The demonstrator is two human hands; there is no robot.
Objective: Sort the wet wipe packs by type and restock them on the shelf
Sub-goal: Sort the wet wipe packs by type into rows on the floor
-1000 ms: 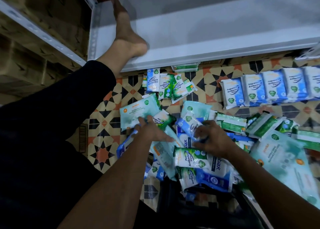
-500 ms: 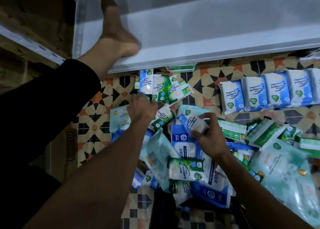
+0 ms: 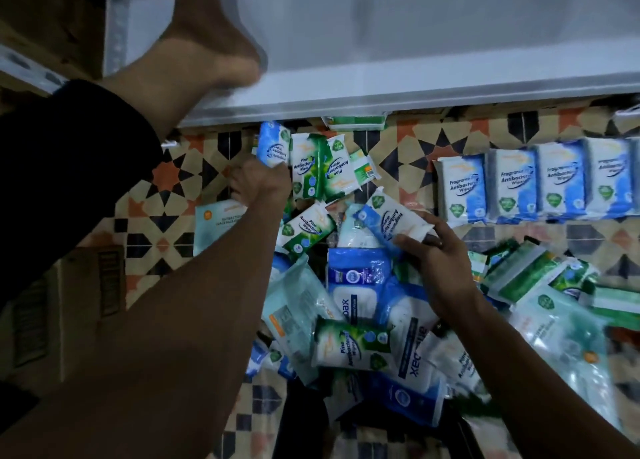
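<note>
A heap of wet wipe packs lies on the patterned floor below a white metal shelf. My left hand grips the lower end of a small blue pack at the far left, beside two green pine packs. My right hand holds a blue-and-white fragrance-free pack tilted above the heap. A tidy row of blue fragrance-free packs stands at the right. Green packs lie loose to the right of my right hand.
My bare foot rests on the shelf's left end, with a dark trouser leg below it. A cardboard box sits at the left. A large pale-teal pack lies at the right. One green pack pokes out under the shelf edge.
My left hand moved up and away from the heap to the small blue pack by the green ones. My right hand lifted the fragrance-free pack slightly to the right.
</note>
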